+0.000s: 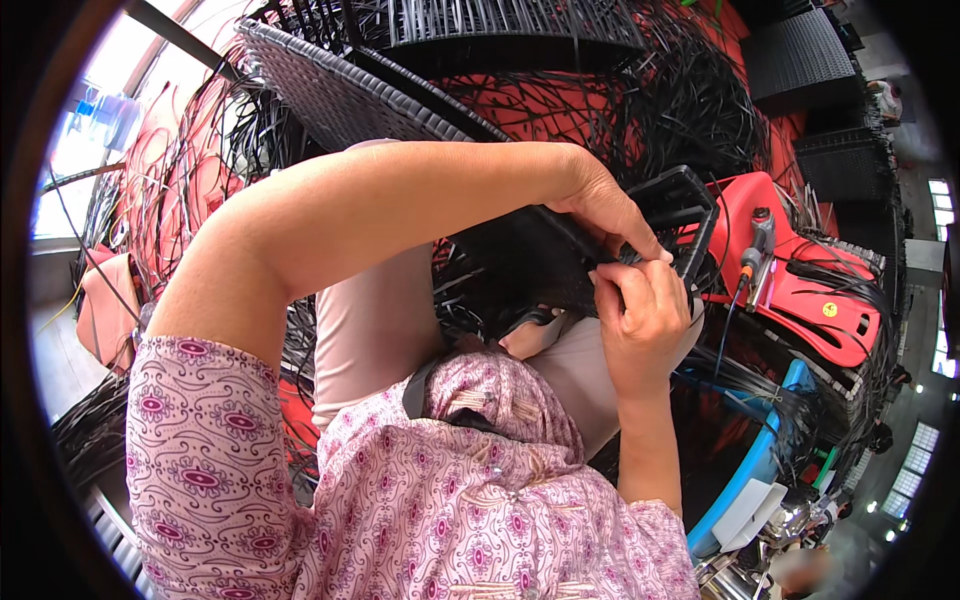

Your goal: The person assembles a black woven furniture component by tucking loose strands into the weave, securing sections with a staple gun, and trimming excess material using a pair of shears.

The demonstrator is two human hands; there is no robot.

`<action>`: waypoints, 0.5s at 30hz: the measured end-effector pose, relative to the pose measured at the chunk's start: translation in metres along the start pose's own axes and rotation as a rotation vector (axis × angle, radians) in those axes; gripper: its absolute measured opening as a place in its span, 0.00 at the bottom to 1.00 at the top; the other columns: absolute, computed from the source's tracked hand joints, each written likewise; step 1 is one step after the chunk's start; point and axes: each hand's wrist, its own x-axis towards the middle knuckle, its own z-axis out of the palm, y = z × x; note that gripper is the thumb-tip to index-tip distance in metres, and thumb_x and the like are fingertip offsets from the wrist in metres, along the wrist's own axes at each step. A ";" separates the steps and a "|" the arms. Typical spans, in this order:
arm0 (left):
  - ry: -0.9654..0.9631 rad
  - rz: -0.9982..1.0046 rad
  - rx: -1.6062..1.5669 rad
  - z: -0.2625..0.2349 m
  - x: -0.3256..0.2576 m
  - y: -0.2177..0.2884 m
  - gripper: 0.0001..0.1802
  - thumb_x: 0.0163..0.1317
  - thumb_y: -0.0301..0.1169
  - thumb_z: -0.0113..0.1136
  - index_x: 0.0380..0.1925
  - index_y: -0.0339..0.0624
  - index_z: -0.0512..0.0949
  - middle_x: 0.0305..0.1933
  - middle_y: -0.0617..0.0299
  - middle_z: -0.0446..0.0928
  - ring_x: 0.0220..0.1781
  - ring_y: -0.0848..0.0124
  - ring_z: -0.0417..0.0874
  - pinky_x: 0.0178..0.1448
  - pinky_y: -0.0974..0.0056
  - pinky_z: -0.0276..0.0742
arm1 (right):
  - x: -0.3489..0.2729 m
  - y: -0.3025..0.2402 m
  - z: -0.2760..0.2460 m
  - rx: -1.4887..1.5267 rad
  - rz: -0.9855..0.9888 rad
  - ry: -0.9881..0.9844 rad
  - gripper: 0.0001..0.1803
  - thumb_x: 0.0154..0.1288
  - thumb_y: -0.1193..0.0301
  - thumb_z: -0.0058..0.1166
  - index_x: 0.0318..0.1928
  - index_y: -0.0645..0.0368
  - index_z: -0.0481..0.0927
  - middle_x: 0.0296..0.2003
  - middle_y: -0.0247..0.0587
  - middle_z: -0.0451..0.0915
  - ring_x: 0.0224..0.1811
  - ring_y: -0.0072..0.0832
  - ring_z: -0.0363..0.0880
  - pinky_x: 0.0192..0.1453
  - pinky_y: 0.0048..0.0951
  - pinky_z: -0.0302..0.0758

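Observation:
A black woven wicker frame (560,250) lies tilted against my lap, with an open loop of bare frame (688,195) at its right end. My left arm crosses over it from the left. My left hand (612,210) bends down over the frame's edge, fingers curled round it, the index fingertip by my right hand's fingers. My right hand (645,312) is closed in a pinch at the same corner. What lies between its fingertips is too small and hidden to make out.
Loose black strips (690,110) are heaped over a red floor covering (540,105). A large woven panel (340,90) stands ahead. At the right are a red plastic chair (835,275), a corded power tool (758,245) on it, and a blue tub (765,460).

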 end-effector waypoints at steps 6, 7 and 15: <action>-0.056 -0.035 -0.039 0.004 -0.009 0.008 0.50 0.62 0.75 0.57 0.52 0.31 0.80 0.56 0.49 0.80 0.57 0.62 0.78 0.63 0.58 0.70 | 0.003 0.002 -0.005 0.024 -0.023 -0.082 0.11 0.55 0.75 0.73 0.38 0.53 0.85 0.34 0.36 0.80 0.37 0.38 0.81 0.43 0.38 0.76; -0.064 -0.044 -0.039 0.004 -0.010 0.009 0.49 0.62 0.75 0.56 0.53 0.33 0.80 0.55 0.50 0.80 0.57 0.62 0.78 0.63 0.58 0.70 | 0.003 0.003 -0.004 0.011 -0.048 -0.079 0.11 0.54 0.75 0.73 0.38 0.53 0.85 0.34 0.37 0.80 0.37 0.38 0.81 0.43 0.39 0.76; -0.016 0.037 -0.077 0.008 -0.019 0.013 0.44 0.59 0.75 0.62 0.42 0.39 0.85 0.41 0.59 0.80 0.45 0.68 0.78 0.53 0.60 0.73 | -0.003 0.012 0.011 -0.008 -0.210 0.033 0.13 0.55 0.76 0.73 0.40 0.54 0.83 0.33 0.37 0.78 0.35 0.39 0.79 0.41 0.41 0.77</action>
